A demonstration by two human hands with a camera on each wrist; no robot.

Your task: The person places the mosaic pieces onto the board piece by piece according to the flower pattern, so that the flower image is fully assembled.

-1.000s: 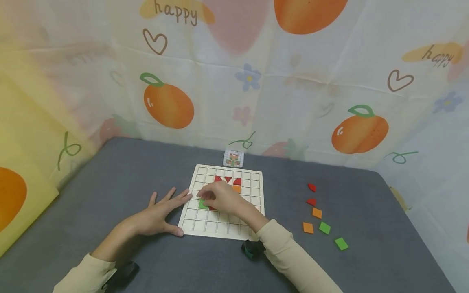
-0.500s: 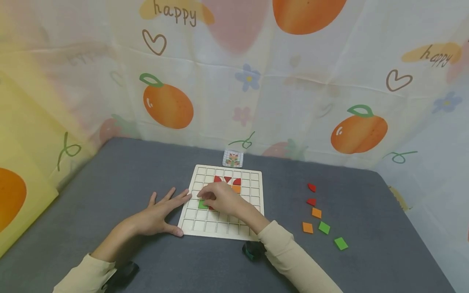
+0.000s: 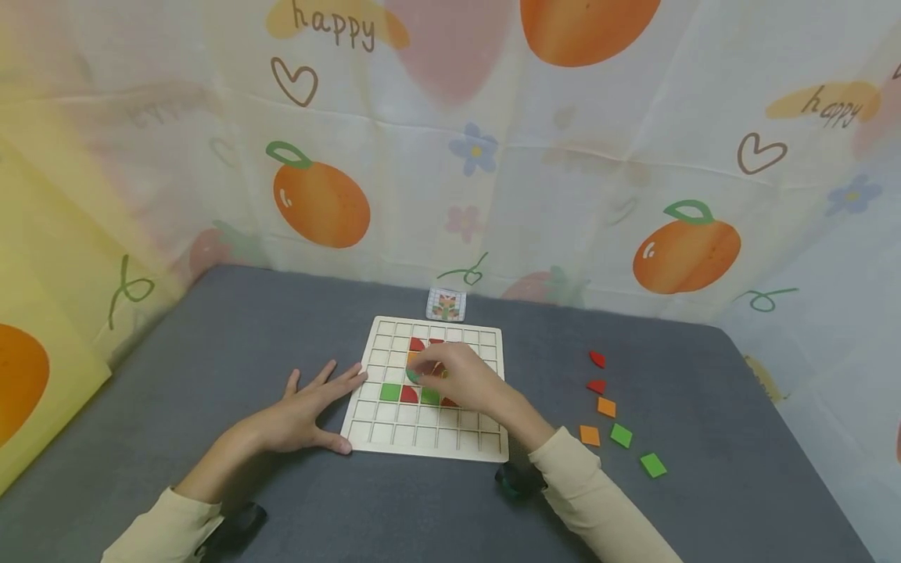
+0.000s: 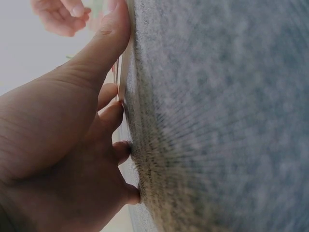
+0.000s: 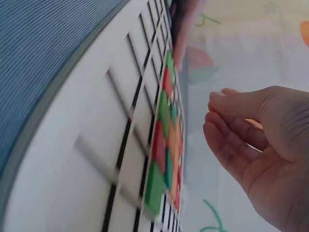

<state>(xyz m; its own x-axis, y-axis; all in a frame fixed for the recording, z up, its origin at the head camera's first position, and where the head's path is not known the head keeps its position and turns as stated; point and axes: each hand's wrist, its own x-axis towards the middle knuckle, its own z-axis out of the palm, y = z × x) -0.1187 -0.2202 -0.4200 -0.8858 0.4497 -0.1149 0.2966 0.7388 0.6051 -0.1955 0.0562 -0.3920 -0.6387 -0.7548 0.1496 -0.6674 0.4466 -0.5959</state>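
A pale wooden grid board (image 3: 380, 430) lies on the grey table. Red, orange and green tiles (image 3: 389, 392) fill cells near its middle. My left hand (image 3: 320, 403) lies flat on the table, fingers straight, its thumb against the board's left edge (image 4: 124, 72). My right hand (image 3: 428, 369) hovers over the board's centre, fingertips close to a green tile (image 3: 413, 376). In the right wrist view the right hand (image 5: 217, 113) hangs above the tile row (image 5: 166, 145) with loosely curled fingers and nothing between them.
Several loose tiles lie right of the board: red (image 3: 597, 359), orange (image 3: 607, 407) and green (image 3: 653, 465). A small pattern card (image 3: 446, 305) leans at the board's far edge. Fruit-print cloth walls enclose the table on three sides.
My right hand has left the green tile at the board's left and moved right and a little farther away, uncovering a row of green and red tiles. The left hand has stayed put.
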